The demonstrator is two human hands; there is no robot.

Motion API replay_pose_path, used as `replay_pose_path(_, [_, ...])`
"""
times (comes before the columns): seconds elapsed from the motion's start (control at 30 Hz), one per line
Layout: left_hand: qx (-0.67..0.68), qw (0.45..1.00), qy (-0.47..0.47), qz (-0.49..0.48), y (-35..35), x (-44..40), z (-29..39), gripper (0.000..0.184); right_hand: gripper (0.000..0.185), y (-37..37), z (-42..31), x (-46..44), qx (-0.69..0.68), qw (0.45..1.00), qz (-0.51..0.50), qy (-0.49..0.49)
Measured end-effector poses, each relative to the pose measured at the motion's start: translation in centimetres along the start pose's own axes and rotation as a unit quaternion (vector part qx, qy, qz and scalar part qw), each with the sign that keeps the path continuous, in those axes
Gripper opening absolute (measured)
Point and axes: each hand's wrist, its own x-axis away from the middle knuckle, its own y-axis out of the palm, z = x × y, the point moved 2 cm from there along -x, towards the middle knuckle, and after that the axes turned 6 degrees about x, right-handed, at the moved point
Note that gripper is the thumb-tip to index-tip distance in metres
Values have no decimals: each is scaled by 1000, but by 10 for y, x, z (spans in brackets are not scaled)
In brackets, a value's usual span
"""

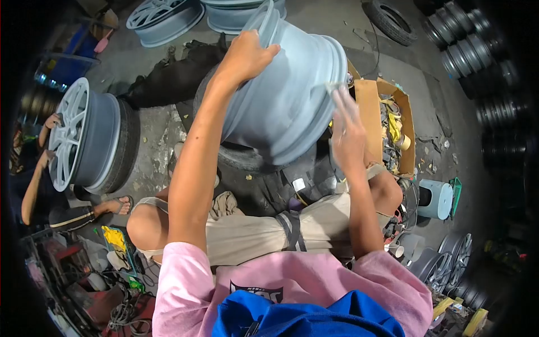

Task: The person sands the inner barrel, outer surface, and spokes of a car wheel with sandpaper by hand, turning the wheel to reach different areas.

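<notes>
Nearest is the lap in beige trousers (252, 238), knees spread wide, which leaves both forearms free to reach forward. The right hand (349, 137) is at the right edge of the wheel, motion-blurred, its fingers fairly straight and loosely together. A small pale patch shows at their tips, but I cannot tell whether it is something held. For this kind of hand work along the lip, light, even pressure and long strokes following the curve would likely serve best, with the fingertips kept flat.

Just beyond the lap, centre, the grey wheel (286, 84) lies tilted and appears to rest on a dark tyre (247, 159). That seat looks able to roll or slip, so the steadying grip matters. The left hand (251, 55) gives it, at the far left lip: its fingers are curled closed over the edge, the thumb along the barrel. Turning the wheel a little at a time from there should bring fresh surface under the right hand without overreaching.

Close by on the right, an open cardboard box (368, 106) of odds and ends stands near the right wrist; elbow swings should stay clear of it. Farther off, pale wheels (168, 28) lie on the floor (342, 28).
</notes>
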Motion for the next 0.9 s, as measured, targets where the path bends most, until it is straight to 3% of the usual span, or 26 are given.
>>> replay_pose_path(0.1, [42,998,-38,-36,-3,4,8,56,35,0,-3,-7,89,995,-3,-54])
replay_pose_path(0.17, [43,998,-35,-23,-1,4,6,56,33,11,4,-65,168,981,13,-97])
replay_pose_path(0.23, [37,999,-31,-3,-5,4,9,55,45,38,37,-143,236,957,-153,68])
replay_pose_path(0.27, [36,998,-47,-15,-5,5,13,55,57,63,69,-182,161,957,-201,131])
replay_pose_path(0.33, [34,997,-62,-20,-7,4,14,54,71,106,118,-242,187,935,-293,71])
replay_pose_path(0.37, [25,998,-51,-20,-7,0,10,54,71,123,123,-247,186,936,-291,66])
replay_pose_path(0.43, [20,999,-42,-21,-11,1,8,53,65,133,119,-243,161,966,-189,78])
replay_pose_path(0.47, [37,998,-47,-30,-10,2,6,53,61,134,124,-231,208,954,-205,62])
replay_pose_path(0.5, [54,997,-50,-35,-13,1,6,52,57,123,105,-211,253,941,-220,41])
replay_pose_path(0.53, [60,996,-53,-28,-15,0,6,52,50,73,41,-168,284,940,-188,29])
replay_pose_path(0.57, [34,998,-49,-23,-13,0,8,52,40,63,23,-119,276,959,-49,-27])
replay_pose_path(0.63, [16,999,-48,-19,-4,3,11,53,37,34,-23,-38,255,964,0,-77])
replay_pose_path(0.73, [26,999,-32,14,-4,7,14,53,39,22,-43,-5,249,964,-34,-92])
replay_pose_path(0.83, [28,999,-16,14,-10,5,17,59,36,48,-7,-92,191,972,28,-135])
replay_pose_path(0.9, [105,993,-43,22,-19,11,15,67,44,90,55,-176,199,973,-95,-69])
